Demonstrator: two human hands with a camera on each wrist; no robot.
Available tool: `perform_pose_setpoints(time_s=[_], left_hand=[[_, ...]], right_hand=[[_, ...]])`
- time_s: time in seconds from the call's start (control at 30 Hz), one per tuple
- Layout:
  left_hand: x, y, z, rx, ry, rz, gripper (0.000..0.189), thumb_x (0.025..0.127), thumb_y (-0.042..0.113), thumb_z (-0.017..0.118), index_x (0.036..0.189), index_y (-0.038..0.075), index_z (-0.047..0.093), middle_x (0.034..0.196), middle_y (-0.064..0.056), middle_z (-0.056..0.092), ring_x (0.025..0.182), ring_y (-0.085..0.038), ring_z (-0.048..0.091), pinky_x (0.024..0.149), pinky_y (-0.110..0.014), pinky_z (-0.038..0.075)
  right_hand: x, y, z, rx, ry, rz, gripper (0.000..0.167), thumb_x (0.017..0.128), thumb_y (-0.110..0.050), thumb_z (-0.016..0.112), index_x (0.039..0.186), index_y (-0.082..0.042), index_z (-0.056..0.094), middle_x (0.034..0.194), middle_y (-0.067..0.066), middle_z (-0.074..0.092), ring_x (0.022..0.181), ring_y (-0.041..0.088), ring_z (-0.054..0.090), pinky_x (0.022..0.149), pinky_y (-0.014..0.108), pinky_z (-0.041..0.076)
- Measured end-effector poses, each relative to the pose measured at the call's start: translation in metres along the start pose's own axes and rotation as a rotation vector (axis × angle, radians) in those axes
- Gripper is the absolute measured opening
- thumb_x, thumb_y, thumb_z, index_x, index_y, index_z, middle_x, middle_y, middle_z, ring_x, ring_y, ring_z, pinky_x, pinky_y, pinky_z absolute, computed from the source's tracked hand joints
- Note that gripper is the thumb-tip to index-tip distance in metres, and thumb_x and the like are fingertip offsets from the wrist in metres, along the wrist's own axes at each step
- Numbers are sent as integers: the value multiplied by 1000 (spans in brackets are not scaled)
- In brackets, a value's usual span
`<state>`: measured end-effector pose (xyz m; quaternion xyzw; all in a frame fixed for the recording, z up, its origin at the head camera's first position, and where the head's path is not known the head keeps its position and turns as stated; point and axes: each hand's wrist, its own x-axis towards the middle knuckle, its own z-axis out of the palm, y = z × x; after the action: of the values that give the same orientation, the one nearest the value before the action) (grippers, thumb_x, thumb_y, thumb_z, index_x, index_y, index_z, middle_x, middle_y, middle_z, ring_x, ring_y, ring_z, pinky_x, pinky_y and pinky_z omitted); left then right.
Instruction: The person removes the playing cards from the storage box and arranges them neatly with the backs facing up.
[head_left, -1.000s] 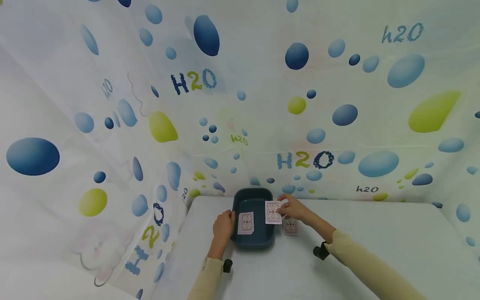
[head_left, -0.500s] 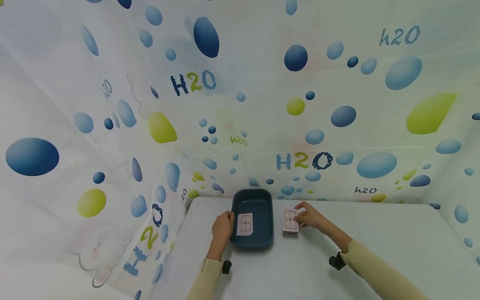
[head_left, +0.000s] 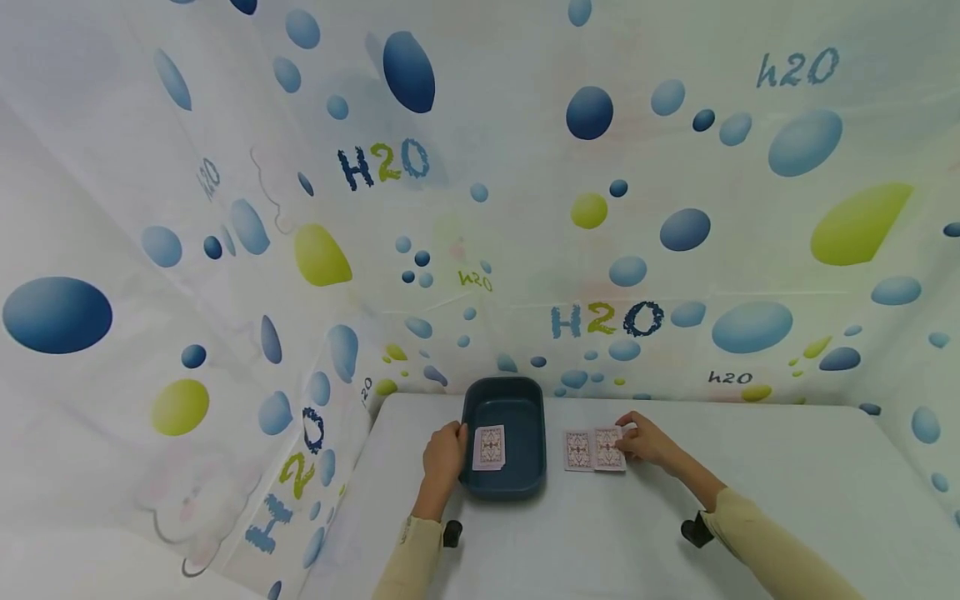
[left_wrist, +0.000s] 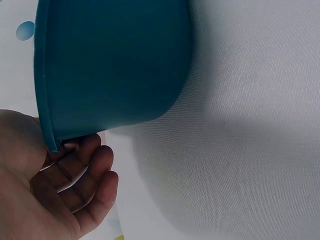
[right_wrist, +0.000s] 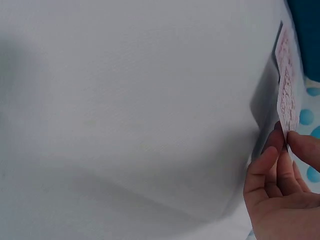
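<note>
The left hand (head_left: 444, 454) grips the rim of the dark teal tub (head_left: 525, 400) — one card (head_left: 489, 447) inside — while the right hand (head_left: 647, 442) pinches a playing card (head_left: 609, 449) just beside the deck (head_left: 578, 450) on the tabletop (head_left: 750, 500).

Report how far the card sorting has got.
Done: one card lies in the bin. In hand: the right hand pinches a card beside the deck on the table, while the left hand grips the bin's rim. Left: that card and the deck are outside the bin.
</note>
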<state>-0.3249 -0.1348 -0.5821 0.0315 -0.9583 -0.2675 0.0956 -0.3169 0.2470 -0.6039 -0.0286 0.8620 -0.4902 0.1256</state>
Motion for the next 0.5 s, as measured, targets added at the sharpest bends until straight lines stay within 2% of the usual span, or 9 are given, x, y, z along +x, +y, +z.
perform_pose_setpoints(time_s=[0.1,0.23,0.37,0.5], left_hand=[[1,-1,1,0,4,6,31,103,21,55,76,6,59,66,-8,57,56,-20,47,51,-34,35],[2,-2,2,-3,1,4,32,103,22,55,76,6,59,66,-8,56,56,-20,47,51,-34,35],[3,-3,3,-1,-15,-15,32,103,23,55,76,7,59,66,-7,56,57,-20,47,52,-34,35],[2,-3,2,-1,-27,-25,32,104,24,54,77,7,59,66,-7,56,57,-20,47,52,-33,35]], right_hand=[[-1,4,-2,-13,29,18,40,94,-5,64,127,8,44,87,11,64,76,19,59,64,32,48],[2,11,-1,-69,64,-10,38,92,-3,65,124,8,46,85,10,61,72,17,57,62,30,47],[6,11,3,-172,93,-68,36,88,-1,69,116,7,49,79,7,56,68,15,51,61,28,43],[8,6,9,-277,114,-107,33,84,2,70,110,10,51,80,11,57,70,19,50,63,31,44]])
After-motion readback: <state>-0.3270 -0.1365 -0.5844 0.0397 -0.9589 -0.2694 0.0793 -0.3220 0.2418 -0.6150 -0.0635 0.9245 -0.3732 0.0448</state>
